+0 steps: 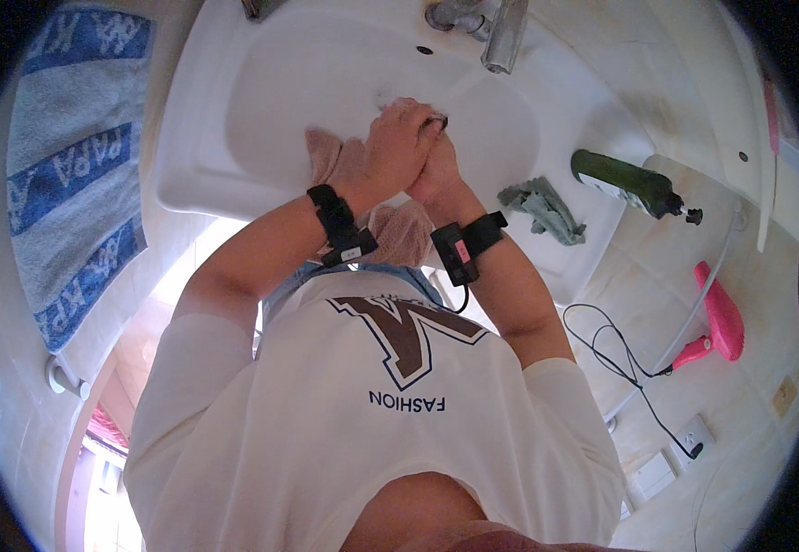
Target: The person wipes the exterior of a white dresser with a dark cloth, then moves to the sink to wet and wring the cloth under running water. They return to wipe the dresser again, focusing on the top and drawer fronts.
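Note:
My left hand (399, 148) and my right hand (441, 165) are pressed together over the white washbasin (268, 90). A pinkish-brown cloth (403, 231) is bunched in them. One end sticks out to the left of my left hand; another part, with a mesh-like texture, hangs between my wrists over the basin's front edge. My left hand lies partly over the right, so the grip itself is mostly hidden. Some white foam and a small dark patch show at the fingertips; what the dark patch is I cannot tell.
A metal faucet (503, 41) juts over the basin's back. On the right rim lie a crumpled grey-green cloth (544, 210) and a green pump bottle (623, 179) on its side. A pink hair dryer (720, 317) hangs by the right wall. A blue-and-grey towel (78, 172) hangs left.

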{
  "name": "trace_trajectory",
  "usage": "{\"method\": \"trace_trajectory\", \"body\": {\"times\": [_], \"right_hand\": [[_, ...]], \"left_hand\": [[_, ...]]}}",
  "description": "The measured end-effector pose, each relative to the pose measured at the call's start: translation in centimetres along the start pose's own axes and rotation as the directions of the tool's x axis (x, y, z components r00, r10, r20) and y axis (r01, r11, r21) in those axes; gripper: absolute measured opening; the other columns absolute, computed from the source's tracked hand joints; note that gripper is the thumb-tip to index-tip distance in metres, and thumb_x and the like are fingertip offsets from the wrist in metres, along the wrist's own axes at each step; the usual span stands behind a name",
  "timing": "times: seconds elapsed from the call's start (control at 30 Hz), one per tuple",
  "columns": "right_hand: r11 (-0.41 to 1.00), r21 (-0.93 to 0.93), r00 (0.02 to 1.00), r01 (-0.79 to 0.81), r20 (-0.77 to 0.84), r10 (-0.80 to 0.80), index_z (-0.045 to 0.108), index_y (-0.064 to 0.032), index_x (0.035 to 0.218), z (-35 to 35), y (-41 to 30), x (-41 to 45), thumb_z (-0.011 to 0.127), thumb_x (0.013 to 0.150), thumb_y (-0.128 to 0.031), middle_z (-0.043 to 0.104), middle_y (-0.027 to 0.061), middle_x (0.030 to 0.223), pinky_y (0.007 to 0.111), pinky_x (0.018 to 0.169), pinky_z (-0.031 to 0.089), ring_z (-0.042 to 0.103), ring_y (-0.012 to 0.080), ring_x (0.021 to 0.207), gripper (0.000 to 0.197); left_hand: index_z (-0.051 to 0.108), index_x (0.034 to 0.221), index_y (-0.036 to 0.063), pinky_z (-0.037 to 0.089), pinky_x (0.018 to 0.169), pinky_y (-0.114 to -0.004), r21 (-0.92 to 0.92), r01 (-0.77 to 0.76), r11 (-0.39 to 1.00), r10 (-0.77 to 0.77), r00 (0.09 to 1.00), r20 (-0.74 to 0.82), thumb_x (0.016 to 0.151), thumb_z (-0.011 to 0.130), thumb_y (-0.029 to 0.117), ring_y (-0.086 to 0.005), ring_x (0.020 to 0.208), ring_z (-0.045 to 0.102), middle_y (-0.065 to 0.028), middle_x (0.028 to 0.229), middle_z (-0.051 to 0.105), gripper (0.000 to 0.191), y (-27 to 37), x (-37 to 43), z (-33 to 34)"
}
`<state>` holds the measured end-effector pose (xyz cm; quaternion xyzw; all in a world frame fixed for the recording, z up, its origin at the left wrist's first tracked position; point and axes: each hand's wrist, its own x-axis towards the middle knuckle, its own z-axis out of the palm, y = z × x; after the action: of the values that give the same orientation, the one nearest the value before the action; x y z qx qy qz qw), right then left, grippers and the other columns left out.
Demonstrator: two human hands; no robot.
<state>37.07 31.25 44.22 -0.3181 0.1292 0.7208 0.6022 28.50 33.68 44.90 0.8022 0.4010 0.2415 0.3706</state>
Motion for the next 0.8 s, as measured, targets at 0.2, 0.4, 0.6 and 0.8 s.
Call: {"method": "trace_trajectory", "body": {"times": [0.2, 0.4, 0.6, 0.8], "right_hand": [[0.985, -0.165, 0.998, -0.046, -0.053, 0.038, 0.052, -0.0100, 0.122, 0.0, 1.0, -0.5, 0.036, 0.101, -0.038, 0.058, 0.0077, 0.121, 0.040, 0.098, 0.045, 0.055, 0.0243, 0.112, 0.039], [0.849, -0.528, 0.997, -0.031, 0.040, 0.061, 0.050, -0.0087, 0.125, -1.4, 0.3, -1.3, 0.038, 0.101, -0.033, 0.057, 0.0091, 0.123, 0.041, 0.099, 0.044, 0.054, 0.0256, 0.114, 0.037], [0.946, -0.324, 0.999, -0.022, 0.039, 0.036, 0.049, -0.0025, 0.124, -3.2, -1.5, -0.6, 0.042, 0.098, -0.025, 0.058, 0.0128, 0.120, 0.042, 0.098, 0.046, 0.056, 0.0287, 0.111, 0.036], [0.623, -0.782, 0.927, -0.006, -0.237, -0.289, 0.057, 0.0025, 0.111, -3.1, -3.4, -1.1, 0.054, 0.093, -0.017, 0.064, 0.0123, 0.097, 0.032, 0.075, 0.054, 0.064, 0.0199, 0.085, 0.027]], "left_hand": [[0.056, 0.112, 0.0015, 0.049, 0.082, -0.047, 0.045, 0.189, 0.981, -0.191, 0.979, 0.064, 0.096, 0.044, 0.016, -0.0376, 0.092, 0.060, -0.0202, 0.111, 0.057, 0.025, -3.3, 0.8, 1.1], [0.056, 0.111, 0.0022, 0.050, 0.080, -0.043, -0.314, 0.578, 0.753, -0.553, 0.815, 0.174, 0.097, 0.038, 0.046, -0.0408, 0.088, 0.062, -0.0221, 0.093, 0.064, 0.049, -3.7, 1.2, 0.1], [0.060, 0.113, 0.0019, 0.049, 0.075, -0.033, -0.849, 0.310, 0.428, -0.294, 0.936, 0.193, 0.094, 0.049, 0.036, -0.0210, 0.079, 0.060, -0.0101, 0.092, 0.064, 0.040, -2.6, 0.1, -1.4], [0.057, 0.113, -0.0023, 0.048, 0.085, -0.028, -0.438, 0.594, 0.675, -0.433, 0.799, 0.416, 0.093, 0.058, 0.023, -0.0164, 0.097, 0.059, -0.0118, 0.107, 0.062, 0.032, -5.5, 0.0, -1.9]]}}
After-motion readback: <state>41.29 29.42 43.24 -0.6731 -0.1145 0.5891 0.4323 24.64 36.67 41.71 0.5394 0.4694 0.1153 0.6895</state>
